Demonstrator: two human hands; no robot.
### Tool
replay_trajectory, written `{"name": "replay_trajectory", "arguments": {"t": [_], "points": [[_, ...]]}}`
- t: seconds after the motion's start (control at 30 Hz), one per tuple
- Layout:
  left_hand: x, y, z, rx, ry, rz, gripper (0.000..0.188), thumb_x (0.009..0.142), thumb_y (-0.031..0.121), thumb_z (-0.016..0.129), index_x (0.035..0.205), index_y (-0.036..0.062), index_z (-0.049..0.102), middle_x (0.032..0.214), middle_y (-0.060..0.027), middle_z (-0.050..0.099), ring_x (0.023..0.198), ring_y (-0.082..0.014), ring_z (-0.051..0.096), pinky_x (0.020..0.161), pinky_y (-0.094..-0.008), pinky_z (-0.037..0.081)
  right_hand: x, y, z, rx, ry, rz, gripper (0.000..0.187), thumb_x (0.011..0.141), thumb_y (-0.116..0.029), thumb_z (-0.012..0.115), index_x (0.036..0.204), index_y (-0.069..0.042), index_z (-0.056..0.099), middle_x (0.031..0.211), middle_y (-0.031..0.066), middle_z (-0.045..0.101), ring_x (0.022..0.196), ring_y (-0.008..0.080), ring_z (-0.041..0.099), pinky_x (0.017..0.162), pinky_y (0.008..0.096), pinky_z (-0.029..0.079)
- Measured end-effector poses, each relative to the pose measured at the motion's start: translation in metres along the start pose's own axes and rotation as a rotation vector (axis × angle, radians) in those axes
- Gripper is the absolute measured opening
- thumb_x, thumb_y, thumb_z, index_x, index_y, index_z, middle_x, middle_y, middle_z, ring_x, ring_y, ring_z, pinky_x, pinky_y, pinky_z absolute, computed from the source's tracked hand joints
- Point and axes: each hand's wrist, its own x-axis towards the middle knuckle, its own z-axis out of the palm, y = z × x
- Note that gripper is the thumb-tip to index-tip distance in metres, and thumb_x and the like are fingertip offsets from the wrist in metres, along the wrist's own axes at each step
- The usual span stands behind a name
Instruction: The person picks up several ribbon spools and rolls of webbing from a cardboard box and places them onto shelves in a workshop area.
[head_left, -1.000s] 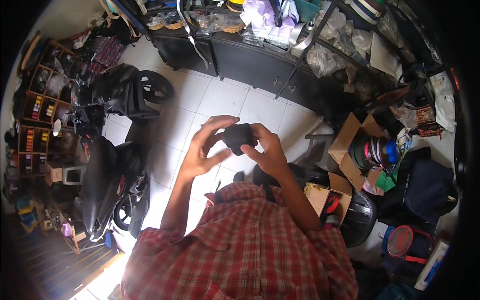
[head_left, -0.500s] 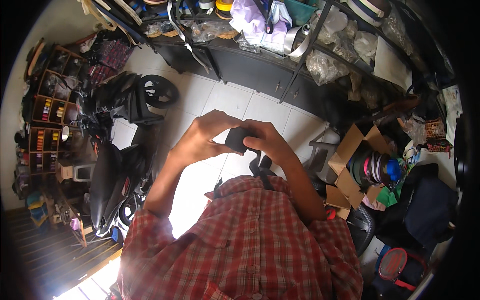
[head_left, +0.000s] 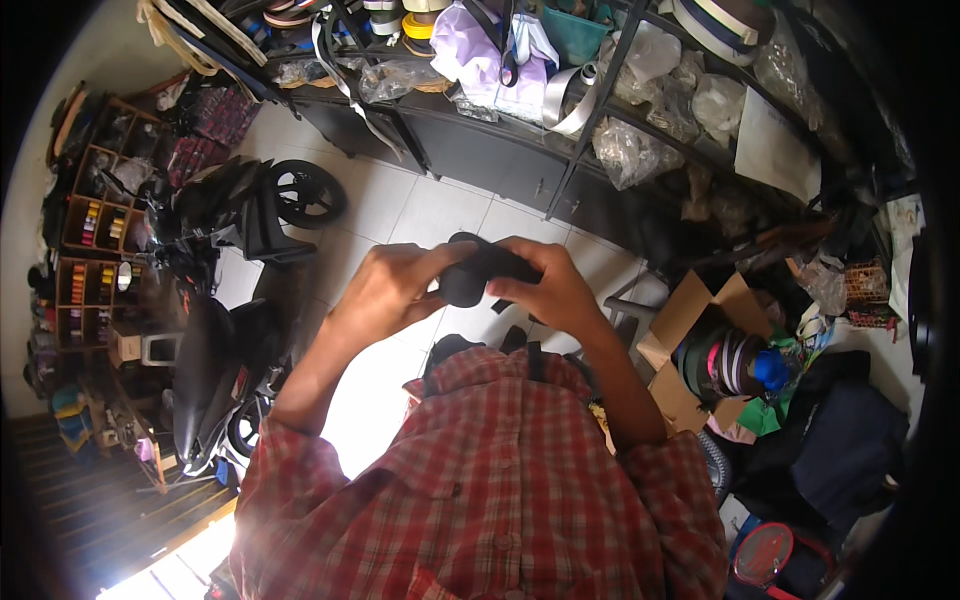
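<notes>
The red plaid shirt (head_left: 480, 480) fills the lower edge, and its collar ends a little short of the hands, with a strip of room between. Both hands are raised in front of it, clear of the desk-height furniture, with open air to either side. The left hand (head_left: 395, 285) is half curled, its fingers over and its thumb under the rounded left end of a black thing (head_left: 463, 275), pinching it. The right hand (head_left: 550, 285) grips the other end, fingers along the top and thumb tip against the near side. The black thing sits between the two hands, above the floor; it is dark and partly covered, so its outline toward the right palm is hard to make out.

Beneath and beyond the hands, the white tiled floor (head_left: 385, 205) lies open up to the cabinet. On the left this room is bounded by a black motorbike (head_left: 210, 370); on the right by a grey stool (head_left: 640, 297) and an open carton (head_left: 682, 310) holding rolls (head_left: 735, 365) of strap. At the far side, the dark cabinet (head_left: 485, 155) closes off the floor, with a lilac bag (head_left: 475, 55) above it.
</notes>
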Motion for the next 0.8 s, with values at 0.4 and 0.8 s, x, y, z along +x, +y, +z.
{"name": "replay_trajectory", "arguments": {"t": [0.4,0.8], "points": [[0.010,-0.031,-0.011,0.133,-0.107,0.053,0.052,0.067,0.014,0.077,0.115,0.0082,0.057,0.069,-0.0078,0.065,0.062,-0.0260,0.065,0.055,-0.0361,0.049,0.006,0.020,-0.008,-0.305,0.044,-0.194,0.019,0.085,-0.017,0.069,0.085,0.002,0.066,0.078,0.0090,0.061,0.061,0.0122,0.051,0.055,0.0283,0.037],[0.000,-0.086,-0.031,0.476,-0.233,0.480,0.033,0.075,0.024,0.070,0.099,0.0084,0.054,0.097,-0.0057,0.053,0.072,-0.0174,0.062,0.058,-0.0308,0.050,0.046,0.009,0.103,-0.169,0.389,0.079,0.030,0.076,-0.023,0.078,0.083,0.003,0.065,0.069,0.0118,0.066,0.061,0.0133,0.064,0.055,0.0283,0.050]]}}
